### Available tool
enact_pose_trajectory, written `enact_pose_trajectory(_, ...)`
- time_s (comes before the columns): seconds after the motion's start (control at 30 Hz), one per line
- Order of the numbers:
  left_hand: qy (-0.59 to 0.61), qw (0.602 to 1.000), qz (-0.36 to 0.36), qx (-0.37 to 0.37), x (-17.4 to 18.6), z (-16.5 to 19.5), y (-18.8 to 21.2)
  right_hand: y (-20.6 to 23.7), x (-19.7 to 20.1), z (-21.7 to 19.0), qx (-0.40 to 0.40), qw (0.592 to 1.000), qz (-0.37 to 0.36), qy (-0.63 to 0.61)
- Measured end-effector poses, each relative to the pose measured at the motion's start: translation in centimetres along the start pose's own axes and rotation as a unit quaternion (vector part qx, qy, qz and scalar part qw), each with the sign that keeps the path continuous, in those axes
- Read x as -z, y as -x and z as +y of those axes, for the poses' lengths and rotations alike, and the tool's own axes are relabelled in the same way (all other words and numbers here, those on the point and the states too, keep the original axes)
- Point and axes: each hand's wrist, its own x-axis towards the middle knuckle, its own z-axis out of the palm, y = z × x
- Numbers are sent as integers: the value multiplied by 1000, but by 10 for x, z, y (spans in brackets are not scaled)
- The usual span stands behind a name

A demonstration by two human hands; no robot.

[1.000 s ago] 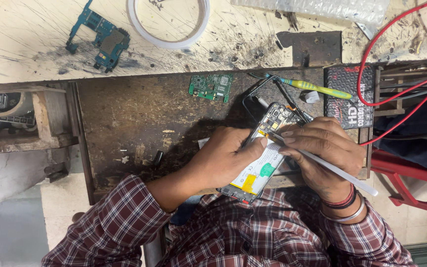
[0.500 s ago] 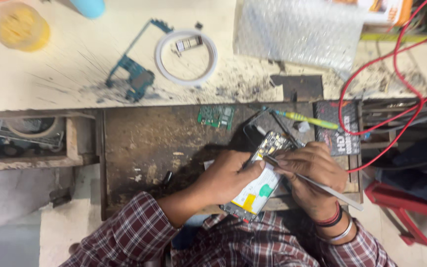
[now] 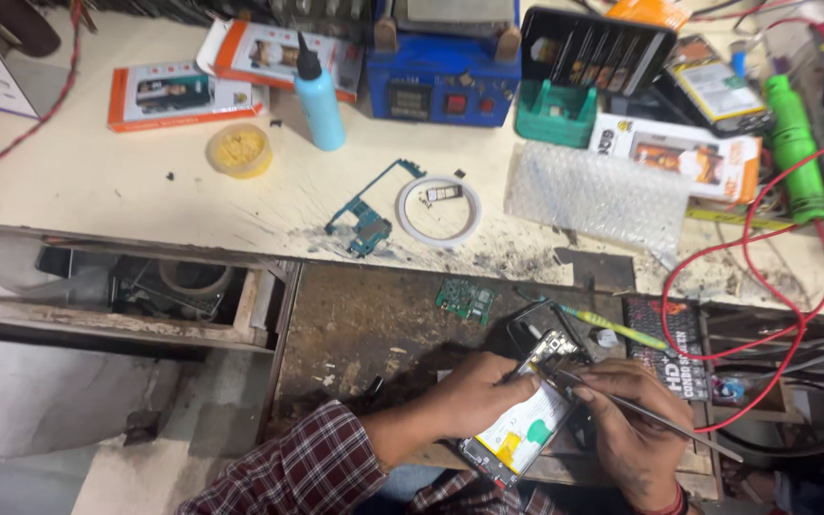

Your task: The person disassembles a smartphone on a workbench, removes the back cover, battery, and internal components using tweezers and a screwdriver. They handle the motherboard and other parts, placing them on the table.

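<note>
Grip: the left hand (image 3: 474, 396) clamps the opened phone (image 3: 524, 426) by its edge; the right hand (image 3: 633, 420) pinches thin tweezers (image 3: 655, 413), tips at the phone's upper end.
Hidden: the phone's middle lies under the thumbs; the right wrist is cut off at six o'clock.
Phone: back removed, white inside with yellow and green patches, tilted, lying low on the dark work tray (image 3: 374, 329).
At twelve o'clock: a small green circuit board (image 3: 464, 299).
Further, at eleven o'clock: a white ring (image 3: 439, 212) and a blue circuit board (image 3: 366, 221).
</note>
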Motion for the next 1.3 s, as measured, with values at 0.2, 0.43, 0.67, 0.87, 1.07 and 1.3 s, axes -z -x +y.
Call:
enact_pose_trajectory(0.2,59,998,0,8,-3,-6,-3,14,19,5,-57,993,26,-99)
enact_pose_trajectory(0.43,122,992,-3,15,-2,13,-4,1,33,-18,-71,984,56,-154)
enact_pose_trajectory(0.67,134,990,-28,28,2,54,-3,-24,46,-57,-81,978,-44,187)
enact_pose_trajectory(0.87,76,995,-48,30,1,79,-4,-31,45,-72,8,967,-51,248)
enact_pose_trajectory(1.07,115,992,-47,15,5,77,-7,-32,43,-70,12,966,-62,252)
enact_pose_trajectory(1.3,109,992,-55,36,6,39,-16,-31,40,-65,41,940,-125,315)
